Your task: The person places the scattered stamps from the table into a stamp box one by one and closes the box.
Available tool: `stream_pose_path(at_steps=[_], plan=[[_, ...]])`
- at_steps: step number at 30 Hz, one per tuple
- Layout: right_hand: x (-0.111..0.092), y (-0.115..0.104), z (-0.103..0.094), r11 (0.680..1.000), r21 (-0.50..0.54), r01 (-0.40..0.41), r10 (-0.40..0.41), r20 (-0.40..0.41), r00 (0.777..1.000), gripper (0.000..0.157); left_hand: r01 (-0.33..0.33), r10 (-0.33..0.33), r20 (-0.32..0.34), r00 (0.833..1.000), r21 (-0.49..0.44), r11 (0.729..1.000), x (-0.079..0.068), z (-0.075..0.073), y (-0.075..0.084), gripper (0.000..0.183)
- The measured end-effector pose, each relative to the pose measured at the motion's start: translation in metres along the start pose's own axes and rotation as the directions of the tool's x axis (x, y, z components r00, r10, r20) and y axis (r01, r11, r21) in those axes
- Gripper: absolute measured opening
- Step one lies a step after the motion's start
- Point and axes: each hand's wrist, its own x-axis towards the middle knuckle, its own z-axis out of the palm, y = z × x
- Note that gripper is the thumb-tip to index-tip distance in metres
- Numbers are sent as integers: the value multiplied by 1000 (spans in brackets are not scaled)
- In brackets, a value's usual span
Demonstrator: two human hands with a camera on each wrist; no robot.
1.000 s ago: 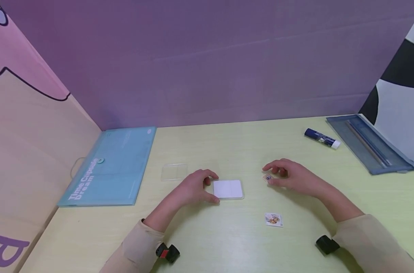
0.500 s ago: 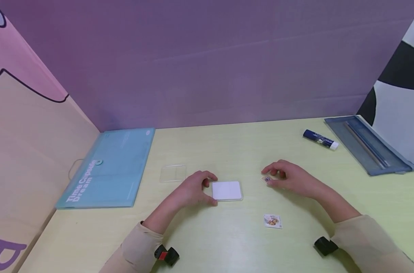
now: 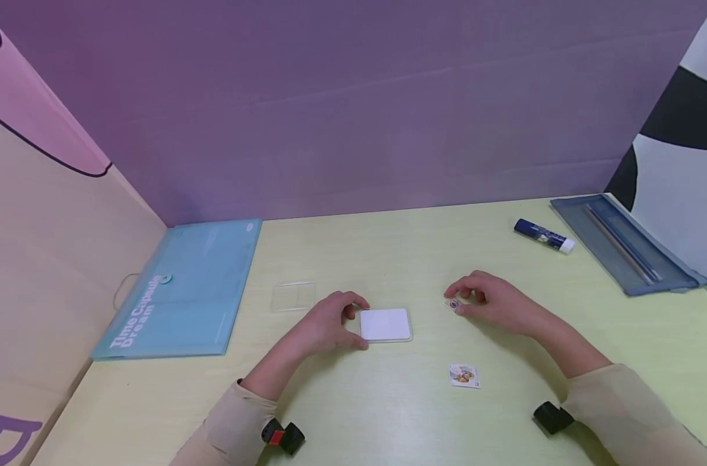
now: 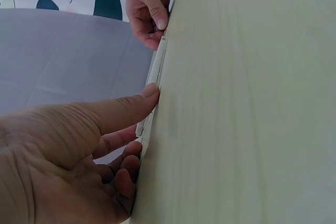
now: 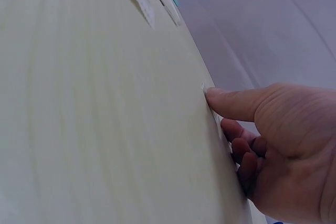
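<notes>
My left hand (image 3: 331, 325) holds the left end of a small flat white case (image 3: 385, 325) with a clear rim, thumb at the near edge and index finger at the far one. The left wrist view shows the thumb (image 4: 128, 109) against the case's thin side. My right hand (image 3: 496, 304) pinches a small picture card (image 3: 450, 304) low over the table; most of it hides behind the thumb. In the right wrist view the thumb (image 5: 236, 103) presses on its edge. A second small picture card (image 3: 464, 375) lies face up on the table, nearer me.
A clear plastic rectangle (image 3: 292, 296) lies left of the case, beyond my left wrist. Further left is a blue document folder (image 3: 184, 291). At the back right are a dark blue glue stick (image 3: 543, 235) and a blue translucent pouch (image 3: 610, 249). A purple panel (image 3: 353, 116) borders the table's back.
The whole scene shifts slightly left as the head camera moves. Both hands keep their places and their grips.
</notes>
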Motion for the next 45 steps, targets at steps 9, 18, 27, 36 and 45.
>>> stream_pose_path(at_steps=[9,18,27,36,45], plan=[[0,-2,1,1000,-7,-13,13,-16,1000,19,-7,7,0,1000,3,1000,0,0,-1,58],[1,-2,1,999,-21,-40,40,-10,999,20,-17,17,-1,1000,-4,1000,1,0,-2,58],[2,-2,1,997,-10,-76,76,-39,996,23,-17,17,-2,1000,-3,1000,2,0,-4,58],[2,-1,0,993,33,-117,118,-32,993,17,-7,7,-2,1000,-9,1000,2,0,-3,58],[3,1,0,997,29,-78,78,-27,997,13,-7,7,-2,1000,-15,1000,1,-1,-2,57]])
